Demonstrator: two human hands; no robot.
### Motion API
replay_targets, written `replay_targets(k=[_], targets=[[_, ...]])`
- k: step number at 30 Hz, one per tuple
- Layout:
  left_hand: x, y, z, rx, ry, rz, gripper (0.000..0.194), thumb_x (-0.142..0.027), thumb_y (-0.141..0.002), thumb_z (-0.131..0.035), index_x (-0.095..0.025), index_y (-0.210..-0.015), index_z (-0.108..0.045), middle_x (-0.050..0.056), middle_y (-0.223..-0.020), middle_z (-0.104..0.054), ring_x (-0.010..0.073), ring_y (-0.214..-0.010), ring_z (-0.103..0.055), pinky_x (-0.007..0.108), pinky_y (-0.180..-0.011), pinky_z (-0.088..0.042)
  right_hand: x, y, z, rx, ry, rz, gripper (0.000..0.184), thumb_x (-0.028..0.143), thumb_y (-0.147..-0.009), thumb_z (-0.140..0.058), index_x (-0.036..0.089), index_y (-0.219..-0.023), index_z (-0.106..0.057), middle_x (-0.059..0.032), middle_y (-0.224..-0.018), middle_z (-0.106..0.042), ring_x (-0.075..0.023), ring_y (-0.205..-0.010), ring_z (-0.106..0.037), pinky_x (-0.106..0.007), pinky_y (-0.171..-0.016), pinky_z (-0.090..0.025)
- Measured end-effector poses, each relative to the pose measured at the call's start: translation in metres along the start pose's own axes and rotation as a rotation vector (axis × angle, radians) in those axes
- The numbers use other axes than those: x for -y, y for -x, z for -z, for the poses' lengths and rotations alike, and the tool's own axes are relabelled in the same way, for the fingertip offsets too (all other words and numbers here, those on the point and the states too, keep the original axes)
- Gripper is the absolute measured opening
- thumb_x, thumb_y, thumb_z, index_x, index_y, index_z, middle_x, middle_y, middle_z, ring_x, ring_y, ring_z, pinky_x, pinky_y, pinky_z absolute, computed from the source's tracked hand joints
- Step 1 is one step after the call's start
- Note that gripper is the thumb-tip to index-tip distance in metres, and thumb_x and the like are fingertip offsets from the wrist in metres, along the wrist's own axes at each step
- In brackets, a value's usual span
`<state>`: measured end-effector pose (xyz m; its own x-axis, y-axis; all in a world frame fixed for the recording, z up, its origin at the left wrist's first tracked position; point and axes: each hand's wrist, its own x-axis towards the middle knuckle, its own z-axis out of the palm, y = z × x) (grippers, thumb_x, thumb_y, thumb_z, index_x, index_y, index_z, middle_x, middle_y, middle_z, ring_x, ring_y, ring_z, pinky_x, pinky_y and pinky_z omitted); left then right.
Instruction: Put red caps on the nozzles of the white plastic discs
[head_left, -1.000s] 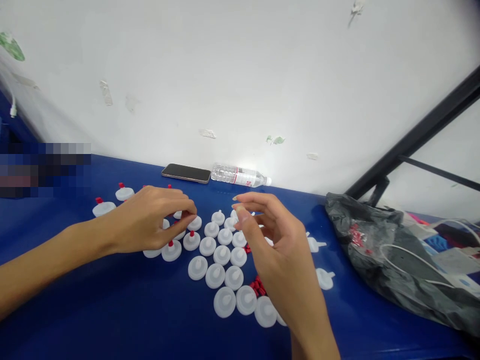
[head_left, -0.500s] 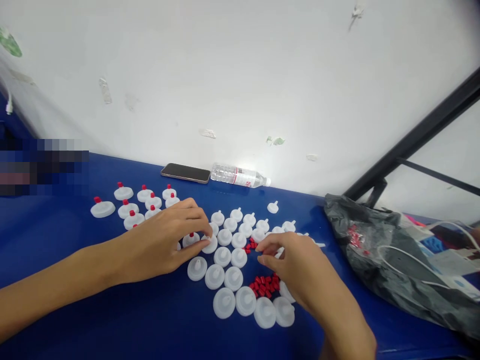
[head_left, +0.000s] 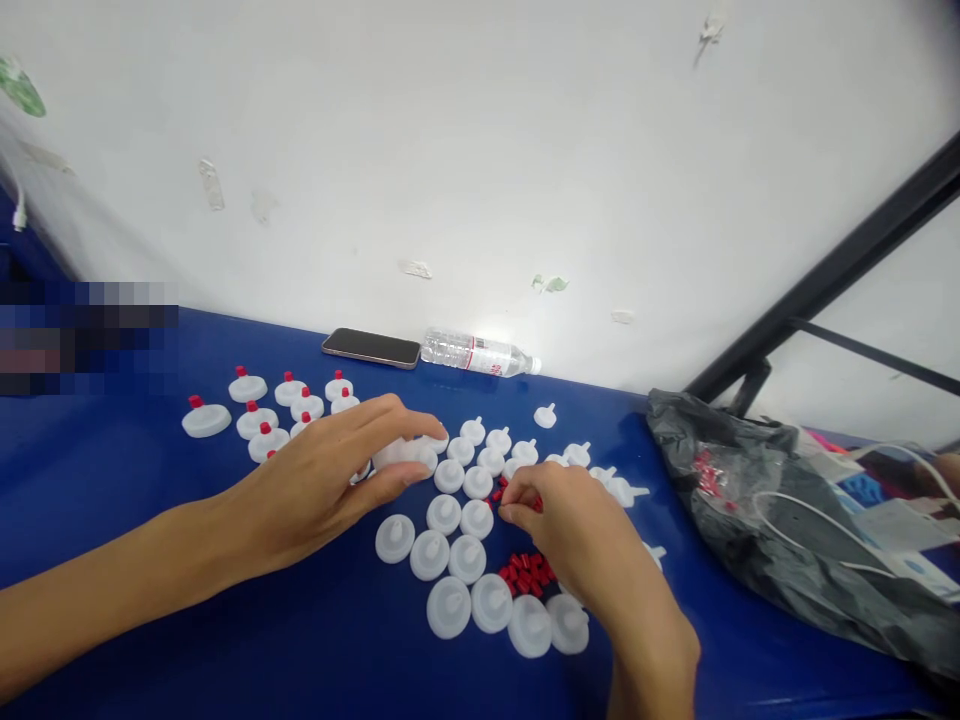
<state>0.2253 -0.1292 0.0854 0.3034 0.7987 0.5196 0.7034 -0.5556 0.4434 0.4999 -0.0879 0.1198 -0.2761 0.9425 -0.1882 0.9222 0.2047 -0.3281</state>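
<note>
My left hand (head_left: 349, 470) hovers over the left side of a group of white round plastic nozzle caps (head_left: 430, 554). Its thumb and fingers are apart, with white caps below and between them; I see no firm grip. My right hand (head_left: 574, 530) has thumb and forefinger pinched together by a few small red tips (head_left: 499, 493); whatever is in the pinch is hidden. Below that hand lies a larger pile of red tips (head_left: 527, 573). Left of the left hand stand several white caps with red tips on their nozzles (head_left: 206, 420).
Against the wall lie a black phone (head_left: 371, 347) and a clear water bottle (head_left: 480, 353) on its side. A dark plastic bag (head_left: 787, 540) holding odds and ends lies on the right, beneath a black metal bar (head_left: 840, 255). The tabletop (head_left: 315, 640) is blue.
My left hand has shifted slightly, its fingers reaching further right over the caps. The right hand has moved a little left and down, and its fingertips have closed near the red tips.
</note>
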Motion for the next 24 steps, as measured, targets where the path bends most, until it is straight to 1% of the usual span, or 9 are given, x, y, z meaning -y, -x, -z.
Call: replay_targets(k=[2, 4, 6, 8, 10, 12, 16, 21, 24], targets=[[0.005, 0.000, -0.001, -0.007, -0.009, -0.009, 0.050, -0.073, -0.119, -0.062, -0.032, -0.145, -0.073, 0.001, -0.107, -0.079, 0.0174, -0.078, -0.068, 0.028, -0.071, -0.057, -0.001, 0.002, 0.003, -0.043, -0.056, 0.002, 0.024, 0.011, -0.107, -0.071, 0.026, -0.092, -0.083, -0.0076, -0.099, -0.091, -0.0329, -0.093, -0.085, -0.039, -0.076, -0.050], [0.009, 0.001, -0.002, -0.020, -0.010, -0.024, 0.058, -0.080, -0.111, -0.071, -0.031, -0.141, -0.076, 0.000, -0.100, -0.076, 0.0160, -0.072, -0.061, 0.027, -0.066, -0.054, -0.001, 0.005, 0.005, -0.088, -0.223, 0.055, 0.023, 0.014, -0.109, -0.068, 0.026, -0.094, -0.079, -0.0044, -0.095, -0.090, -0.0289, -0.086, -0.086, -0.038, -0.074, -0.053], [0.013, 0.001, -0.003, -0.040, -0.005, -0.050, 0.057, -0.081, -0.109, -0.072, -0.030, -0.134, -0.080, 0.003, -0.105, -0.078, 0.0156, -0.073, -0.059, 0.028, -0.067, -0.055, 0.004, 0.009, 0.008, -0.102, -0.444, 0.147, 0.021, 0.019, -0.111, -0.069, 0.027, -0.093, -0.077, -0.0004, -0.090, -0.088, -0.0241, -0.077, -0.085, -0.035, -0.072, -0.056], [0.015, 0.002, -0.004, -0.065, 0.003, -0.083, 0.054, -0.079, -0.110, -0.072, -0.030, -0.132, -0.081, 0.005, -0.112, -0.080, 0.0151, -0.074, -0.060, 0.028, -0.068, -0.056, 0.010, 0.013, 0.008, -0.078, -0.627, 0.223, 0.016, 0.026, -0.109, -0.075, 0.028, -0.094, -0.079, 0.0020, -0.090, -0.087, -0.0214, -0.075, -0.084, -0.032, -0.068, -0.057], [0.016, 0.002, -0.007, -0.094, 0.011, -0.123, 0.049, -0.074, -0.111, -0.073, -0.031, -0.134, -0.080, 0.005, -0.114, -0.080, 0.0143, -0.075, -0.062, 0.027, -0.068, -0.056, 0.017, 0.016, 0.007, -0.052, -0.738, 0.246, 0.010, 0.030, -0.105, -0.081, 0.030, -0.096, -0.083, 0.0029, -0.092, -0.087, -0.0200, -0.073, -0.082, -0.030, -0.063, -0.055], [0.016, 0.002, -0.009, -0.124, 0.023, -0.171, 0.044, -0.070, -0.112, -0.074, -0.032, -0.135, -0.078, 0.003, -0.114, -0.079, 0.0136, -0.078, -0.065, 0.025, -0.068, -0.055, 0.022, 0.017, 0.004, -0.042, -0.802, 0.260, 0.006, 0.029, -0.102, -0.085, 0.030, -0.096, -0.084, 0.0034, -0.094, -0.088, -0.0184, -0.070, -0.079, -0.030, -0.060, -0.053], [0.015, 0.001, -0.012, -0.151, 0.042, -0.233, 0.039, -0.065, -0.113, -0.076, -0.032, -0.135, -0.076, 0.001, -0.113, -0.078, 0.0123, -0.079, -0.068, 0.023, -0.067, -0.055, 0.028, 0.017, 0.000, -0.064, -0.831, 0.254, 0.009, 0.024, -0.098, -0.088, 0.030, -0.092, -0.085, 0.0041, -0.091, -0.087, -0.0166, -0.068, -0.074, -0.028, -0.059, -0.051], [0.011, 0.002, -0.010, -0.179, 0.045, -0.231, 0.035, -0.060, -0.113, -0.078, -0.036, -0.138, -0.076, 0.000, -0.114, -0.078, 0.0132, -0.082, -0.069, 0.024, -0.071, -0.058, 0.033, 0.022, 0.003, -0.009, -0.900, 0.267, 0.006, 0.026, -0.098, -0.089, 0.030, -0.095, -0.085, 0.0045, -0.086, -0.086, -0.0173, -0.067, -0.077, -0.028, -0.059, -0.054], [0.011, 0.002, -0.008, -0.245, 0.019, -0.225, 0.036, -0.062, -0.113, -0.077, -0.038, -0.140, -0.075, 0.000, -0.116, -0.080, 0.0146, -0.080, -0.069, 0.027, -0.072, -0.059, 0.034, 0.025, 0.005, -0.045, -0.915, 0.256, 0.007, 0.025, -0.098, -0.088, 0.029, -0.093, -0.086, 0.0038, -0.085, -0.085, -0.0175, -0.068, -0.076, -0.029, -0.062, -0.055]])
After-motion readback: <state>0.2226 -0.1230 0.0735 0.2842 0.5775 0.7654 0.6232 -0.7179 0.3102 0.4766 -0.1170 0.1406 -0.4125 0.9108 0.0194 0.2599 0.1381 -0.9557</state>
